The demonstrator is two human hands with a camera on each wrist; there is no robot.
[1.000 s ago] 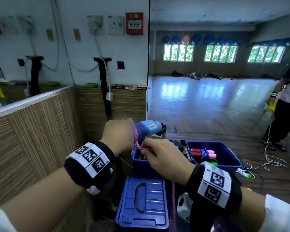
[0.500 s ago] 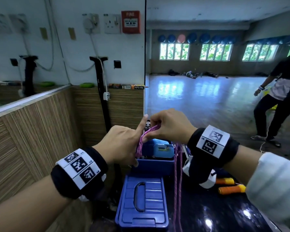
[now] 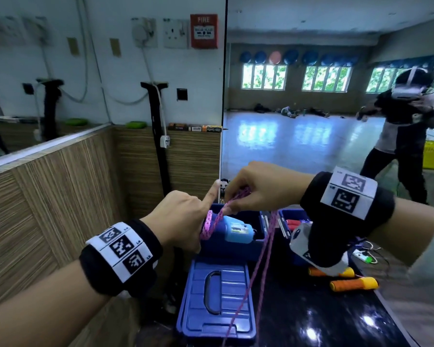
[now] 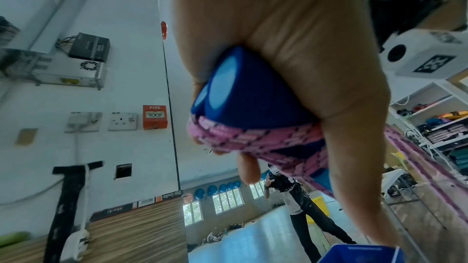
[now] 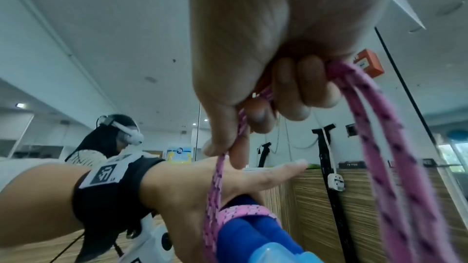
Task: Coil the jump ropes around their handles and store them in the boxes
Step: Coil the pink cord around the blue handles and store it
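Left hand [image 3: 183, 219] clasps the paired blue foam handles [image 3: 232, 229] lying sideways; right hand [image 3: 258, 189] pinches the pink braided rope [image 3: 236, 199] just above them, ready to wrap across their long axis

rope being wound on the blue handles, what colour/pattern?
Pink rope with dark flecks, braided; clearest in the right wrist view.

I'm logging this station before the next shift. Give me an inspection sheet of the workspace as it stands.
Surface: glossy black table.
Job's things: pink rope partly coiled round blue handles; open blue box, its lid lying in front; second blue box holding a red-handled rope.
Clutter: orange handles on the table.
Grippers: left hand grips the handles, forefinger extended; right hand pinches the rope.
Cables: loose rope trails over the lid; white wall cable.
Surroundings: mirror, fire alarm, second person.
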